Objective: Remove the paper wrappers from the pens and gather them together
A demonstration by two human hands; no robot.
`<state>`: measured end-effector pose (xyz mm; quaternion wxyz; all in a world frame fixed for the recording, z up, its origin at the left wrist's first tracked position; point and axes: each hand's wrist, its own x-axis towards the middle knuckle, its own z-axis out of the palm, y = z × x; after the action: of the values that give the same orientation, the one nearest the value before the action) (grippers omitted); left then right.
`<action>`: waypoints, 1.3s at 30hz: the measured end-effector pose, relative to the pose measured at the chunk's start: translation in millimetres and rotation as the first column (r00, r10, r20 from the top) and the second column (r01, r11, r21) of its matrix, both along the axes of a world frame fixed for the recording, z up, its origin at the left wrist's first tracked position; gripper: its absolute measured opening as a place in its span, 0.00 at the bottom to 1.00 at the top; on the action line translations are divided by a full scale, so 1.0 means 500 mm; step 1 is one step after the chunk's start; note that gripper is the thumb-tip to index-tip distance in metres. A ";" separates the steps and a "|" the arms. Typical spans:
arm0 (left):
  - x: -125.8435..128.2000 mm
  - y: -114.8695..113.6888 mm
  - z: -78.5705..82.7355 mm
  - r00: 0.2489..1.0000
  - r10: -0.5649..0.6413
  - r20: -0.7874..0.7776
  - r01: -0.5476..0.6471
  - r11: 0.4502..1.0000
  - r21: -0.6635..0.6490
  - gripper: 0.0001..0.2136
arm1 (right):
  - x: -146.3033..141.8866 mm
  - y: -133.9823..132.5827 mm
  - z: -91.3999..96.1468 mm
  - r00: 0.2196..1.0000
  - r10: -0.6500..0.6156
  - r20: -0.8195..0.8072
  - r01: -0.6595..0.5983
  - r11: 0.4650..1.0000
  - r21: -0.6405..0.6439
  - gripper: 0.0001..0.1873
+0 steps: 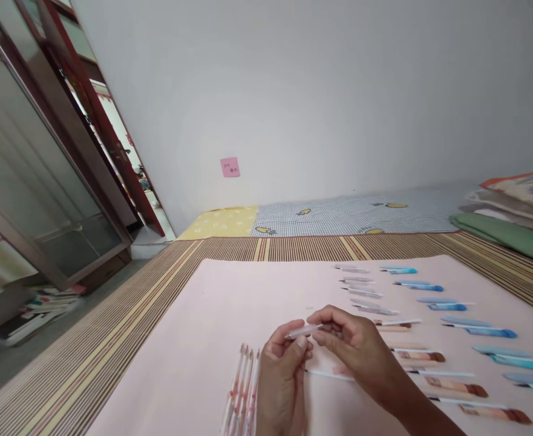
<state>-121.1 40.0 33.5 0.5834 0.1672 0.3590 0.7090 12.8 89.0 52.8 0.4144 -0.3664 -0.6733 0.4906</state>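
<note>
On a striped mat (pixel 134 309), a pink sheet (pixel 248 297) carries pens (pixel 239 390) and pen parts (pixel 493 332).

At lower centre, the left hand (pixel 284 366) and right hand (pixel 361 339) both hold a pale tube (pixel 303 331). A thin stick (pixel 330 375) lies just below them. Left of the hands, pens (pixel 240 393) lie side by side on a pink sheet (pixel 179 363). To the right run rows of grey parts (pixel 375 310), brown-ended parts (pixel 459 386) and blue parts (pixel 493 332). A striped mat (pixel 112 327) carries the sheet. Patterned cloth (pixel 330 212) borders the wall (pixel 320 109); a pink note (pixel 230 167) sticks there, upper centre-left. Folded cloth (pixel 511 233) is at right.
</note>
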 end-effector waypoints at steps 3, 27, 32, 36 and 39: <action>0.001 0.001 0.001 1.000 0.020 -0.001 -0.020 1.000 0.021 0.14 | -0.001 0.002 -0.001 1.000 -0.014 0.010 0.015 1.000 -0.022 0.12; -0.068 0.015 0.011 0.898 0.155 0.411 -0.089 0.980 -0.176 0.10 | -0.053 0.210 -0.122 0.608 -0.211 0.766 -0.081 0.942 0.324 0.07; -0.071 0.018 0.008 0.910 0.147 0.387 -0.082 0.980 -0.180 0.10 | -0.066 0.214 -0.136 0.505 -0.219 0.835 -0.108 0.944 0.313 0.11; -0.071 0.017 0.009 0.910 0.142 0.389 -0.077 0.981 -0.178 0.10 | -0.043 0.176 -0.112 0.543 -0.206 0.814 -0.092 0.949 0.301 0.05; -0.069 0.016 0.009 0.908 0.131 0.398 -0.065 0.982 -0.175 0.11 | -0.024 0.114 -0.094 0.617 -0.177 0.766 -0.082 0.955 0.286 0.09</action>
<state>-155.4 47.9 37.9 0.6204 -0.0496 0.2923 0.7261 1.0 145.9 5.6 0.1411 -0.4958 -0.8410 0.1644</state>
